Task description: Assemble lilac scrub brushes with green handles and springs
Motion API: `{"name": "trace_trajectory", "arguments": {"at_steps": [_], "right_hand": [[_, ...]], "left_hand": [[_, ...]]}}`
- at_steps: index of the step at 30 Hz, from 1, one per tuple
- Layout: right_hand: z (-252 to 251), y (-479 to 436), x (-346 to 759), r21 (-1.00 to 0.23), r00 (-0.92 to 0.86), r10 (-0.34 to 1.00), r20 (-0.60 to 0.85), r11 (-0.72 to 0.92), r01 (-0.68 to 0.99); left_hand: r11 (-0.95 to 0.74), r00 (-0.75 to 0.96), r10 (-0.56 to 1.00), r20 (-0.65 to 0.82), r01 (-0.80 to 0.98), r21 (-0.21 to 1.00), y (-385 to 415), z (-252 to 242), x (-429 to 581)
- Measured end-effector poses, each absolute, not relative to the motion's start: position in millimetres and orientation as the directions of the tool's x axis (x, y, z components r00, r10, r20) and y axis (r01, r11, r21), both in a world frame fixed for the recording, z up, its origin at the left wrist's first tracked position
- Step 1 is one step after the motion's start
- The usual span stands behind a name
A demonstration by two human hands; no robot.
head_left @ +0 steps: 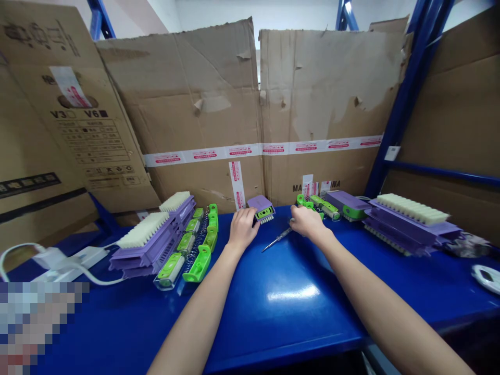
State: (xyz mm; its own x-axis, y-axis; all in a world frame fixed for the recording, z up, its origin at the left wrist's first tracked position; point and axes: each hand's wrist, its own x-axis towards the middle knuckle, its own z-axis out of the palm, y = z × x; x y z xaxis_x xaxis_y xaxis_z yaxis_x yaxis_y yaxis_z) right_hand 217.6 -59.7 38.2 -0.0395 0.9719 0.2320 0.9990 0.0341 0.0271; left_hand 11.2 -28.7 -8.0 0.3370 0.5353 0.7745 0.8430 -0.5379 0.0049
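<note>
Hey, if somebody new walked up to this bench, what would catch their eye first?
Probably the glossy blue tabletop, with purple plastic housings topped by cream bristle-like blocks stacked on the left and right. Next, the row of bright green plastic brackets beside the left stack. Toward the back middle, the left hand touches a small purple-and-green plastic box, with a slim screwdriver by the right hand.

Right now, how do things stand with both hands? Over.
Left hand against purple brush piece, bristles down. Right hand at screwdriver, grip unclear. Green parts just beyond right hand.
</note>
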Motion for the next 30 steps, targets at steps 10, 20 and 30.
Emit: {"name": "trace_trajectory", "arguments": {"at_steps": [10,20,30], "right_hand": [[19.0,-57.7,208.4,-0.022,-0.054,0.958,0.282,0.063,0.998],[16.0,-56.0,204.5,-0.125,0.000,0.929,0.370,0.050,0.991],[14.3,-53.2,205.2,-0.316,0.074,0.927,0.368,0.050,0.947]], "left_hand": [[-0.532,0.339,0.541,0.770,0.847,0.001,-28.6,-8.0,11.5],[-0.527,0.341,0.535,0.773,0.850,-0.010,-28.1,-8.3,11.9],[-0.524,0.335,0.516,0.788,0.852,-0.019,-28.0,-8.3,11.6]]}}
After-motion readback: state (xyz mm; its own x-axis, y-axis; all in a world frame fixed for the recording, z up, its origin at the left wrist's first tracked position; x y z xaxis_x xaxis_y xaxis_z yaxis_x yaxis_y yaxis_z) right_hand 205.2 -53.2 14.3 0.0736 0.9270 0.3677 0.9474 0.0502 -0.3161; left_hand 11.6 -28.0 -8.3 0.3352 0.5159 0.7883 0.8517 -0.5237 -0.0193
